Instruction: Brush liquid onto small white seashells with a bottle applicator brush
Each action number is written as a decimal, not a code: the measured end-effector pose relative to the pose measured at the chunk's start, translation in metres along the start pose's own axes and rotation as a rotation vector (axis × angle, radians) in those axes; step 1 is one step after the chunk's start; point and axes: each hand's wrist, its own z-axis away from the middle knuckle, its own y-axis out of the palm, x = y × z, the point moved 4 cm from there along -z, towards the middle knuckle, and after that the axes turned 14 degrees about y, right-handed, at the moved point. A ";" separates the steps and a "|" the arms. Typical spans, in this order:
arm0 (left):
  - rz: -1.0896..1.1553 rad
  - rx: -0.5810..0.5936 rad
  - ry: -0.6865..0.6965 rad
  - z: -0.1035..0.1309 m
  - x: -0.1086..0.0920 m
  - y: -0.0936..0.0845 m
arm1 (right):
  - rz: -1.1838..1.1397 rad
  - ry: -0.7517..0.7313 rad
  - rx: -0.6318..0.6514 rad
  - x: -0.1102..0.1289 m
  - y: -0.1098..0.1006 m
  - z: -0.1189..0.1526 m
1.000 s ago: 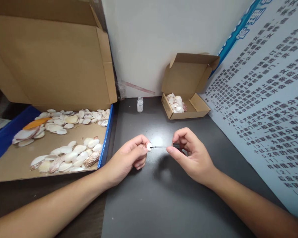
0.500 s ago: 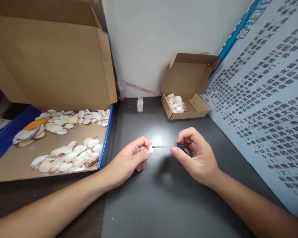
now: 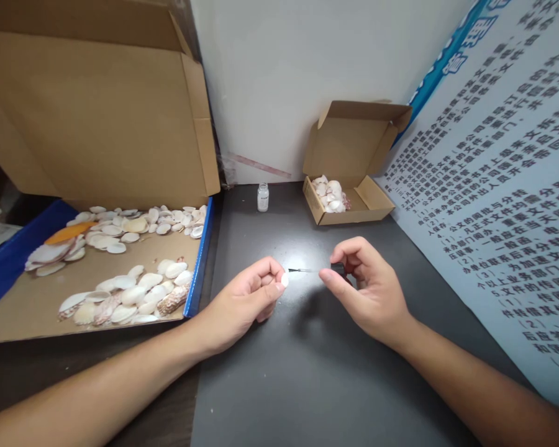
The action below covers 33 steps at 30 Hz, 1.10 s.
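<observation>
White shell (image 3: 284, 280) pinched in left hand (image 3: 242, 301), right hand (image 3: 370, 292) gripping thin brush (image 3: 314, 270), glass bottle (image 3: 263, 197) and small shell box (image 3: 349, 198) well behind.

The brush (image 3: 307, 270) cap hides in the right hand (image 3: 370, 298); fingers (image 3: 265, 287) cover most of the small shell (image 3: 285, 280)

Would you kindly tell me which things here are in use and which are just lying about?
In use:
- small white shell, pinched in left hand
- thin brush, held by right hand
- small open bottle

Lying about:
- small cardboard box of shells
- large box
- printed board
</observation>
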 end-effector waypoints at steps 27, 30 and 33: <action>0.085 -0.114 -0.046 -0.002 -0.005 -0.002 | 0.058 0.080 0.118 -0.004 0.005 -0.003; 0.103 -0.126 -0.049 -0.003 -0.007 -0.002 | 0.008 0.069 0.122 -0.003 0.005 -0.003; 0.120 -0.131 -0.053 -0.003 -0.007 -0.002 | 0.015 0.060 0.153 -0.002 0.007 -0.003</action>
